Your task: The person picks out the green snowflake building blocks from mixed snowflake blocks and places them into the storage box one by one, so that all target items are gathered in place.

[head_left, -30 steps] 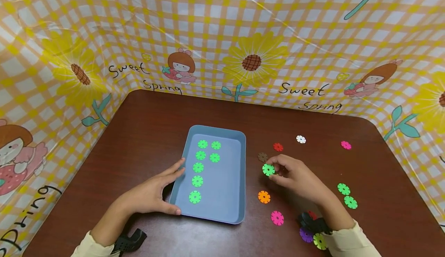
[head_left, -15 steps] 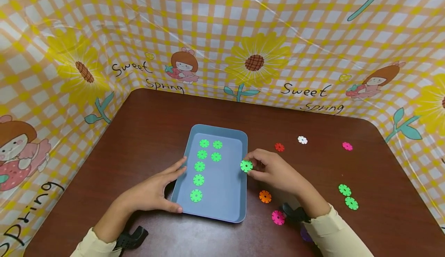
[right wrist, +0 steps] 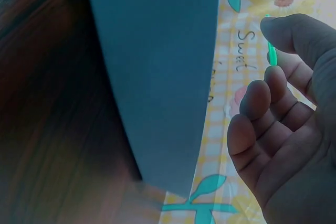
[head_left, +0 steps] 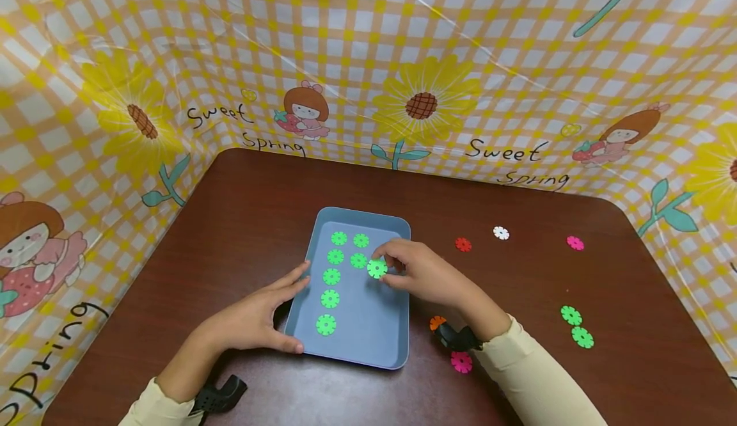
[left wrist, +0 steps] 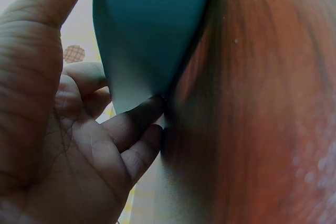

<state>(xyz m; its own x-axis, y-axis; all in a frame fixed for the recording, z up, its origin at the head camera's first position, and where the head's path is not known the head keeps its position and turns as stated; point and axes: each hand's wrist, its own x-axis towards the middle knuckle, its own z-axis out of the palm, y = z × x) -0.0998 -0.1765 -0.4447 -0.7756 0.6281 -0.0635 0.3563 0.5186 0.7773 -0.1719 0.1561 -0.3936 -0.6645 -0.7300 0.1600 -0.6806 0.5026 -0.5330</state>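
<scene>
In the head view, a blue-grey tray point(head_left: 374, 323) lies on the table, holding several green interlocking discs with notched rims. One row of these discs, such as the disc point(head_left: 325, 325), runs down the tray's left side, and two more sit in a second row beside it. My right hand point(head_left: 426, 274) is over the tray's right half and pinches another green interlocking disc point(head_left: 377, 268) between thumb and fingers. The right wrist view shows that disc point(right wrist: 272, 52) edge-on. My left hand point(head_left: 247, 320) is spread along the tray's left side, fingertips and thumb touching its wall.
Right of the tray lie loose discs: a red one point(head_left: 463, 244), a white one point(head_left: 501, 233), pink ones point(head_left: 575, 243) and two green ones point(head_left: 582, 337). An orange disc point(head_left: 437, 322) is partly covered by the black right-wrist mount point(head_left: 455, 336). Checked cloth point(head_left: 368, 42) hangs behind the table.
My right hand has carried the green disc leftward from the table at the tray's right, across the rim and over the tray. The left hand has stayed against the tray.
</scene>
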